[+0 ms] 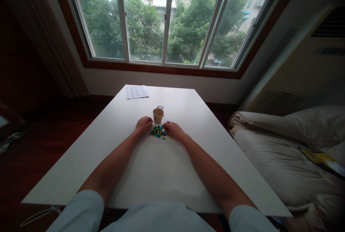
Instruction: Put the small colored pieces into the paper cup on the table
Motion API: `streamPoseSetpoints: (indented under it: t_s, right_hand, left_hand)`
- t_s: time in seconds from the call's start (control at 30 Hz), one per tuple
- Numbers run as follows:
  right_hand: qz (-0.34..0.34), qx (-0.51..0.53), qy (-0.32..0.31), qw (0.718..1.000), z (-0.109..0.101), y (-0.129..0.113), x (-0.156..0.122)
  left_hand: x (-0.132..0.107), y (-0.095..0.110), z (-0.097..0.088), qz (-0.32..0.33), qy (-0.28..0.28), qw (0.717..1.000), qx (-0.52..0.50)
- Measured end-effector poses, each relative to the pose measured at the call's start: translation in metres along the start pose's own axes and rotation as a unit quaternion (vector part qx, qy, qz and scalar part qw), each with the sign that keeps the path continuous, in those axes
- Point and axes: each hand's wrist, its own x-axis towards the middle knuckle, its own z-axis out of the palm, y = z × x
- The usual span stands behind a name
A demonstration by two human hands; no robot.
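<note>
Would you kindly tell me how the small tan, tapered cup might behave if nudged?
The small tan, tapered cup might tip if pushed high up, since it narrows toward the base. It would probably slide on the smooth-looking white table. Its small size suggests it's light.

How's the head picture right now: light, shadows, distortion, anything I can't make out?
Head view: daylight from the window, picture sides dark; head view: soft shadows on the table beside the arms; head view: the table's near corners look stretched, probably wide-angle; head view: colourful pieces between left hand and right hand too small to count, print on the papers unreadable.
</note>
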Motion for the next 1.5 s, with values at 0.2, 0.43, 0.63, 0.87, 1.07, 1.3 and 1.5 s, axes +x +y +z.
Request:
streamPoseSetpoints:
  t_s: [0.2,0.43,0.63,0.87,1.07,1.3,1.5]
  right_hand:
    - [0.002,0.006,-0.001,1.0,0.0,0.0,0.001]
    - [0.001,0.005,-0.003,1.0,0.001,-0.001,0.002]
    - [0.019,-0.012,0.009,1.0,0.007,-0.002,0.004]
    - [0.029,-0.016,-0.006,0.999,0.004,-0.005,0.003]
    - [0.033,-0.011,-0.011,0.999,0.001,-0.005,0.002]
    - [0.027,-0.002,0.001,1.0,0.004,0.001,0.003]
    - [0.027,0.014,0.012,0.999,-0.003,0.003,0.003]
  left_hand:
    - [-0.001,0.0,-0.001,0.008,0.0,1.0,-0.001]
    - [0.0,-0.002,0.001,0.004,0.001,1.0,0.001]
    - [0.002,-0.004,0.003,0.009,0.007,1.0,0.002]
    - [0.001,0.0,0.0,0.0,-0.004,1.0,0.0]
    - [0.001,-0.002,0.001,0.009,0.003,1.0,-0.003]
    - [0.0,-0.001,0.001,0.004,0.001,1.0,-0.003]
    - [0.0,0.001,-0.001,0.005,-0.004,1.0,-0.01]
